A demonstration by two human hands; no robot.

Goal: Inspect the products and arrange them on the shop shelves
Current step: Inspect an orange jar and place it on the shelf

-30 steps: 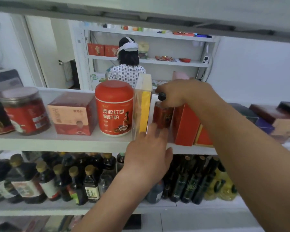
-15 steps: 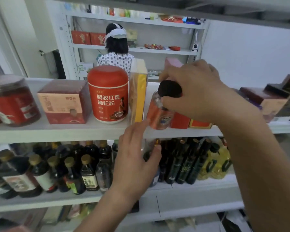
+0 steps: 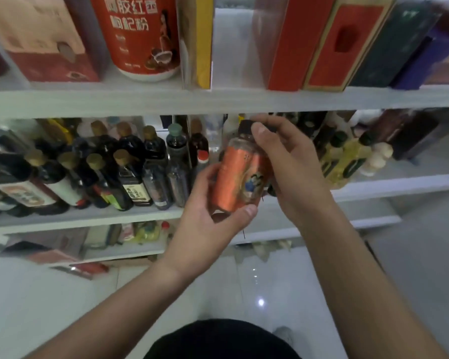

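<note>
Two hands hold one small bottle (image 3: 237,177) in the air, in front of the middle shelf (image 3: 399,183) and just under the front edge of the upper shelf (image 3: 218,99). Behind the bottle stand crowded rows of dark sauce bottles (image 3: 130,174) to the left and yellow oil bottles (image 3: 347,159) to the right, so nothing lies between it and the camera. On the upper shelf stand a red-and-beige carton (image 3: 44,40), a red canister (image 3: 140,35) with white lettering, a thin clear box with a yellow insert (image 3: 197,42), then a gap, then a red box (image 3: 288,42), a red-and-gold box (image 3: 340,45), a dark green box (image 3: 389,45) and a purple box (image 3: 425,60).

The bottle's long axis is near upright, leaning a little to the right. Its dark cap is on top and its orange label faces the camera. The left hand (image 3: 205,218) grips its base, with the thumb across the bottom front. The right hand (image 3: 293,172) curls round the cap and the right side.

The shelving is white. A lower shelf (image 3: 125,251) holds blurred packets. The floor (image 3: 270,294) is glossy white tile with a light reflection.
</note>
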